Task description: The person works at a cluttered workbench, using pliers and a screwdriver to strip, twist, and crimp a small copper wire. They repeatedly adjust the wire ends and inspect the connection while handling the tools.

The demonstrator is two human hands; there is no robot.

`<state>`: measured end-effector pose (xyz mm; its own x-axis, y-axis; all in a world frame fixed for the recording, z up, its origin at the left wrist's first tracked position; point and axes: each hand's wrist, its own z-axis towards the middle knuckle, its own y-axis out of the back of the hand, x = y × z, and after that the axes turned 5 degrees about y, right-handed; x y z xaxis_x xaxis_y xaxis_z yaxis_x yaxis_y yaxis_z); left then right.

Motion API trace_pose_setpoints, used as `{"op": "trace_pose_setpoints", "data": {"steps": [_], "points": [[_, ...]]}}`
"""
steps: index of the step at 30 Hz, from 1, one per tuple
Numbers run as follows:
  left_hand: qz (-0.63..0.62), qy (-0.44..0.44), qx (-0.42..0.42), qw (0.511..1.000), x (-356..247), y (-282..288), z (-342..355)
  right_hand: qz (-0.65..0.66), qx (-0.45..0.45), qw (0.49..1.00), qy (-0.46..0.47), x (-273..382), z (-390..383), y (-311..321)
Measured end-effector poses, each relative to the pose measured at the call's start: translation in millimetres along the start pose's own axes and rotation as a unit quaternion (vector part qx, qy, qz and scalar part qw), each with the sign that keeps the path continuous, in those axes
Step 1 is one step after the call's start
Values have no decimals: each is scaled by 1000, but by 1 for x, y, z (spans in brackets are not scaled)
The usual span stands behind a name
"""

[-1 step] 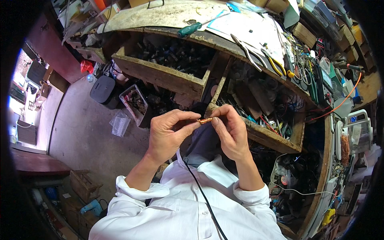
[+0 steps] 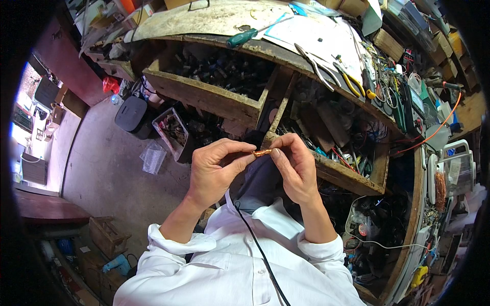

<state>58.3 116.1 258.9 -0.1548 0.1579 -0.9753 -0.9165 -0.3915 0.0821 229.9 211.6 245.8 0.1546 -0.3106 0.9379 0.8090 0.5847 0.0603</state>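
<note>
A small copper-coloured piece [image 2: 262,152], shiny and slim like a short bundle of copper wire, spans the gap between my two hands. Its left end is pinched between the thumb and index finger of my left hand [image 2: 217,166]. At the other end, the thumb and fingertips of my right hand [image 2: 294,166] close on it. The ends are covered by my fingertips, so its exact kind is unclear. Both hands are held in front of my body, above my lap and near the open drawers.
Ahead, a wooden drawer [image 2: 204,92] full of dark parts and a tool drawer [image 2: 352,176] stand open. On the workbench [image 2: 199,23] lie a green-handled screwdriver [image 2: 242,37], long-nosed pliers [image 2: 314,64] and yellow-handled pliers [image 2: 352,84]. A black bin [image 2: 133,116] stands left. A dark cord [image 2: 255,237] hangs down my shirt.
</note>
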Motion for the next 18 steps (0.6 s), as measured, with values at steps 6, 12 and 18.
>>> {"op": "trace_pose_setpoints", "data": {"steps": [6,12,18], "points": [[25,3,40,999,-1,1,1,69,-30,996,-54,10,1,-3],[-41,66,44,996,7,-1,2,40,-33,998,-47,14,3,-6],[-136,152,60,977,16,7,4,81,-45,994,-56,18,3,-13]]}}
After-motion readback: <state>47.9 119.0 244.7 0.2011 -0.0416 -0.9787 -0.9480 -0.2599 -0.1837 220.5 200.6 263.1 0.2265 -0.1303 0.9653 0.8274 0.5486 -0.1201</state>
